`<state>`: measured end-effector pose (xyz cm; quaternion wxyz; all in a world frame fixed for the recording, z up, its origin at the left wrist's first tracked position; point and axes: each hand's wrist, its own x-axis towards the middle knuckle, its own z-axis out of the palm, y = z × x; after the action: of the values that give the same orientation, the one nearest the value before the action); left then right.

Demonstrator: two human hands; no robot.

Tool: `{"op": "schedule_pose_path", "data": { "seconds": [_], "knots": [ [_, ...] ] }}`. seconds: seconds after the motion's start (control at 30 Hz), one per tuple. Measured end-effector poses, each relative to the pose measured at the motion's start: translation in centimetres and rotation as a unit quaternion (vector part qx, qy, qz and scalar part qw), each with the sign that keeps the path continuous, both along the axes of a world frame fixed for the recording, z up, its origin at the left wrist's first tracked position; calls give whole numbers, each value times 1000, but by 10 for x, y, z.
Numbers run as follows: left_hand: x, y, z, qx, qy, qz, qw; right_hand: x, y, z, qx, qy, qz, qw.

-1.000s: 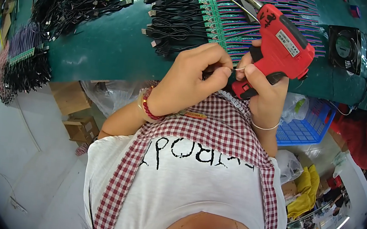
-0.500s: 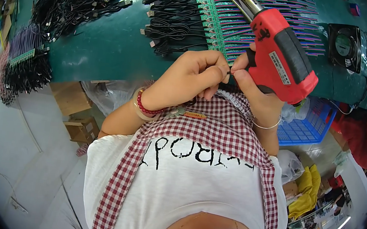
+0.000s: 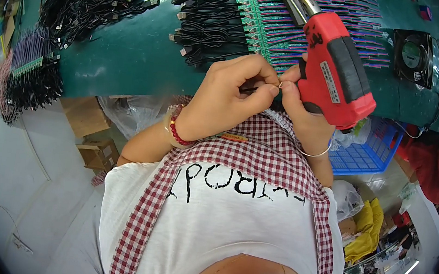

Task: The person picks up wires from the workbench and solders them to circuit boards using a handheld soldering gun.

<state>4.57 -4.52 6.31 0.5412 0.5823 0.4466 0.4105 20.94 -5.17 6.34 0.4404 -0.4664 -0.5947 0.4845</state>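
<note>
My left hand [image 3: 230, 97] is closed, pinching a thin black cable [image 3: 248, 90] near its end. Against it, the thumb and fingertips of my right hand [image 3: 307, 123] pinch the fine pale wire tips, so the two hands nearly touch. My right hand also holds a red soldering gun [image 3: 326, 68] with a black grip; its metal barrel points up and away over the table. Just beyond my hands lies a row of green circuit boards [image 3: 253, 18], with coiled black USB cables [image 3: 208, 31] on their left and multicoloured wires [image 3: 349, 21] on their right.
On the green table [image 3: 135, 61], a heap of black USB cables [image 3: 90, 3] lies at the left. A wired bundle hangs over the left edge. A small black fan [image 3: 413, 58] stands at the right. Below the table are a blue basket [image 3: 362, 154] and cardboard boxes [image 3: 98, 152].
My left hand has turned and shifted slightly right. The soldering gun has tilted a little, its rear end lower and to the left. Pale wire tips now show between my fingertips.
</note>
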Motion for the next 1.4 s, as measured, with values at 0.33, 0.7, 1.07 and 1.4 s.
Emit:
{"op": "schedule_pose_path", "data": {
  "seconds": [0.33, 0.7, 1.07, 1.4],
  "knots": [
    [1, 0, -3, 210, 205, 82, 952, -12, -3, 3, -89, 73, -110, 987],
    [4, -2, -7, 254, 197, 105, 941, -10, -1, -4, -164, 167, -80, 969],
    [4, -6, -10, 295, 236, 93, 921, -17, -5, -10, -126, 157, -121, 972],
    [3, -6, -18, 342, 241, 71, 906, -8, -6, -9, -133, 88, -98, 982]
  ]
}}
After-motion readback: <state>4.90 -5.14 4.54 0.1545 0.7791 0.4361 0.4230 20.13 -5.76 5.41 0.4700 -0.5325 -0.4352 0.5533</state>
